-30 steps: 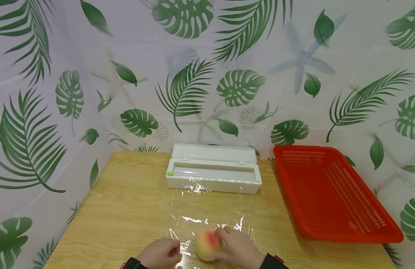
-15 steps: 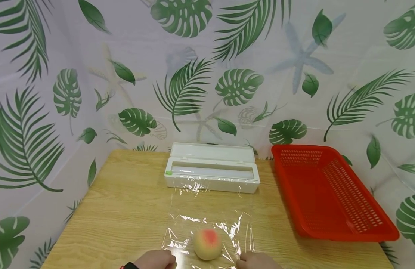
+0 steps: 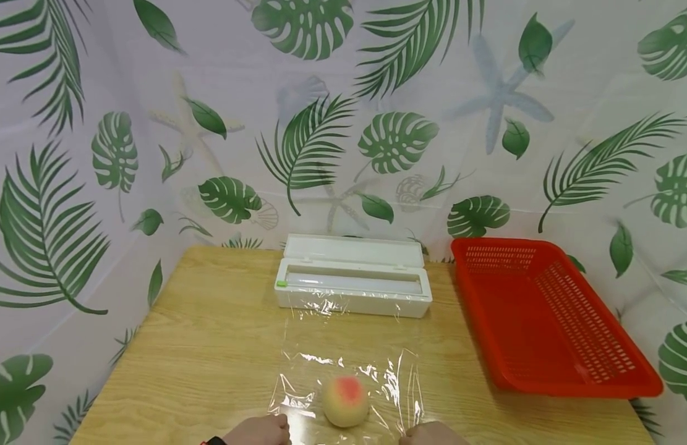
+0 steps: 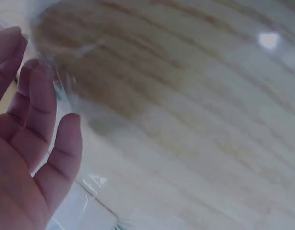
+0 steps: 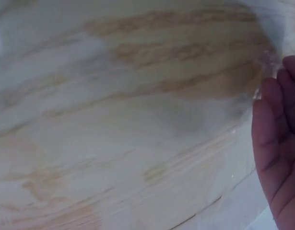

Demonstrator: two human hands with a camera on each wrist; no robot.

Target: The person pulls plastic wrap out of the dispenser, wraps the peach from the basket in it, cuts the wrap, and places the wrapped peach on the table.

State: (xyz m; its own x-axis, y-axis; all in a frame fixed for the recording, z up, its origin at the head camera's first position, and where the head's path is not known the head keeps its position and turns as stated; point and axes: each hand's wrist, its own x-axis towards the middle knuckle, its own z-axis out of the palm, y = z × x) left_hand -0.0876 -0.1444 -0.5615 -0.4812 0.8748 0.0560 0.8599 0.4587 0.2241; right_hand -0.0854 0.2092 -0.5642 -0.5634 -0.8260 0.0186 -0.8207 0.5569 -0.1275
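Note:
A pale yellow peach with a red patch (image 3: 345, 402) sits on a sheet of clear plastic wrap (image 3: 392, 378), near the front of the table. The wrap runs forward from a white dispenser box (image 3: 354, 305) with its lid raised. My left hand (image 3: 260, 431) holds the wrap's near edge on the left of the peach; in the left wrist view its thumb and forefinger come together at the film. On the other side my right hand (image 3: 430, 434) is at the near right edge, fingers curled at a bunched bit of film (image 5: 268, 64), thumb hidden.
To the right stands a red perforated plastic basket (image 3: 496, 352). Behind the wooden table (image 3: 209, 321) hangs a leaf-patterned cloth (image 3: 332, 142), which also runs along the left side.
My right hand has let go of the peach and moved to the wrap's near right edge. The left hand has drawn slightly toward me. The peach stays in about the same place.

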